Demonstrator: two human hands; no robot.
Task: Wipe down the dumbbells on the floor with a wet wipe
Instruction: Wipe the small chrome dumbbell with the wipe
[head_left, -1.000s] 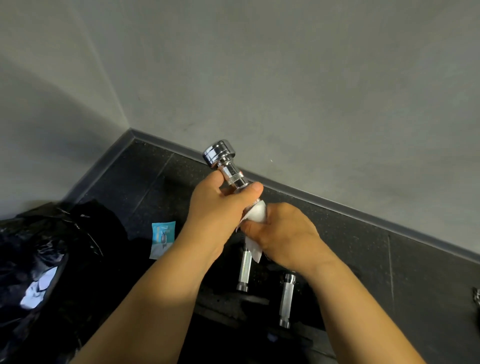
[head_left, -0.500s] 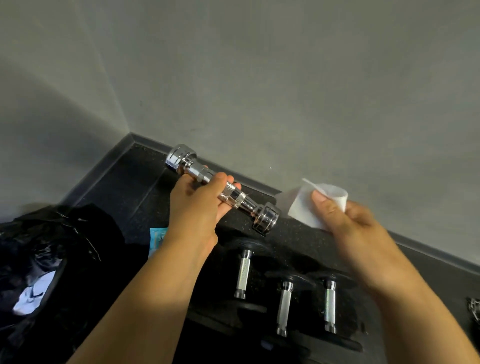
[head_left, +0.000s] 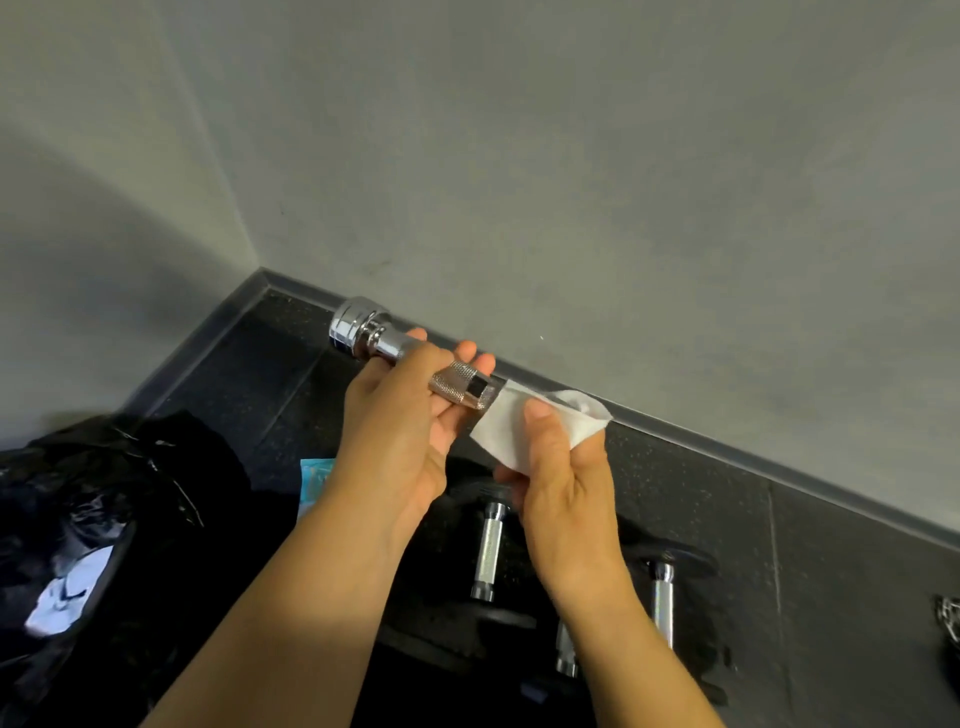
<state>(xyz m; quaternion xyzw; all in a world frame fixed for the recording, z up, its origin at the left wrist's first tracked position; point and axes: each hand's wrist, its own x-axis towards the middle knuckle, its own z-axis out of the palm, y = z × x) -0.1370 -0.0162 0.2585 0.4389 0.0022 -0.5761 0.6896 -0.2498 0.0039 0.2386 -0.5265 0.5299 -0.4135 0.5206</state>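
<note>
Your left grip (head_left: 400, 447) holds the chrome dumbbell (head_left: 387, 343) up off the floor (head_left: 831, 545), in front of the corner where the grey wall (head_left: 571, 156) meets the baseboard (head_left: 727, 447). The bar lies across your fingers, tilted, with one polished head high and to the left; the knurled handle runs down to the right. Your right grip (head_left: 561, 499) pinches the wet wipe (head_left: 501, 436), thumb pressed on its near face. The white sheet is folded over and touches the lower end of the handle. The dumbbell's second head is hidden behind the wipe, so contact there cannot be confirmed. Both grips are closed on their items, the two nearly touching. Below your forearms, three dumbbells lie on the floor with black heads and chrome handles: the first floor dumbbell (head_left: 488, 551) between your wrists, the second floor dumbbell (head_left: 662, 597) to the right of your right forearm, the third floor dumbbell (head_left: 566, 649) partly covered by that forearm. A black plastic bag (head_left: 78, 493) sits at the left with white material (head_left: 67, 592) inside. A light blue packet (head_left: 314, 478) lies on the floor beside the bag, partly behind your left wrist.
</note>
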